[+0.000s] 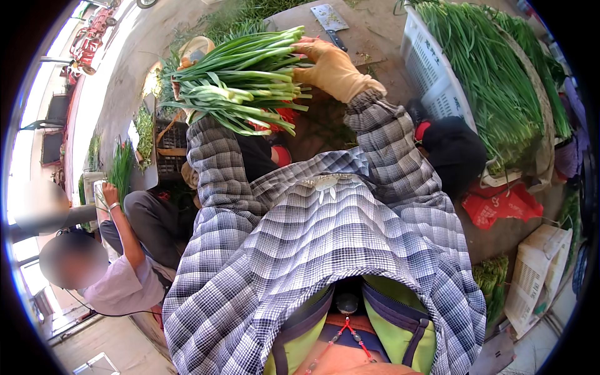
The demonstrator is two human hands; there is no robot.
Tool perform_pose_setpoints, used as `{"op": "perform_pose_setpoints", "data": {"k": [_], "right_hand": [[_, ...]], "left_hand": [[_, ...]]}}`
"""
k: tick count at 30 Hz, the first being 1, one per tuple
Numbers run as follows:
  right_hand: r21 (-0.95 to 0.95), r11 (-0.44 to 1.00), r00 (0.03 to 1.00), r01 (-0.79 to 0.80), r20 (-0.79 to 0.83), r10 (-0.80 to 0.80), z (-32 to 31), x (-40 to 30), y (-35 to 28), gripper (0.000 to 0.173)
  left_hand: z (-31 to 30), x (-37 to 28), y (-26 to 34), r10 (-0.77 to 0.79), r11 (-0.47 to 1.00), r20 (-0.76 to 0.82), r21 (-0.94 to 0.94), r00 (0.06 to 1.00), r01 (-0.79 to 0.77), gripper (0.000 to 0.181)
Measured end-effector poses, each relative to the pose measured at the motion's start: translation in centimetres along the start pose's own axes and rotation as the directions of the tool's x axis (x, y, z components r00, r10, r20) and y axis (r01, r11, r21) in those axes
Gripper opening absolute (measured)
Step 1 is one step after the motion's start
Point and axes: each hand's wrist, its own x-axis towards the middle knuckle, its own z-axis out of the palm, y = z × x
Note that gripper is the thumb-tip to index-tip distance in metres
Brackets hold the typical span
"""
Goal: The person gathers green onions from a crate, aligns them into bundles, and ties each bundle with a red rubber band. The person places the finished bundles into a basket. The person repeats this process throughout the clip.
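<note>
A bunch of long green leafy stalks, like garlic chives (243, 75), lies across my left hand (183, 89), which is mostly hidden under the leaves at the bunch's left side. My right hand (323, 65), in an orange glove, is at the pale cut ends on the right, fingers spread and curved around them; whether it grips them is not plain. Beyond my right hand a cleaver (330, 23) with a dark handle rests on the board or ground, bits of plant on its blade. Something red shows beneath the bunch.
A white plastic crate (433, 70) heaped with green stalks (497, 79) stands at the right, a red bag (501, 206) and another crate (539, 276) nearer. A co-worker (126, 286) sits at the left, one hand at green stalks. A dark crate (169, 147) stands between us.
</note>
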Motion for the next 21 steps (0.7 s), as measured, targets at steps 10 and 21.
{"op": "perform_pose_setpoints", "data": {"k": [10, 21], "right_hand": [[-0.337, 0.903, 0.919, 0.266, -0.194, -0.343, -0.4, -3.1, 2.5, 0.011], [0.766, 0.552, 0.915, -0.330, 0.114, 0.388, -1.5, -7.8, 3.2, 0.034]], "left_hand": [[0.7, 0.8, -0.6, -0.069, 0.991, 0.240, -0.095, 0.968, 0.094, 0.050], [2.4, 2.5, -0.7, -0.078, 0.992, 0.302, -0.073, 0.950, 0.105, 0.043]]}}
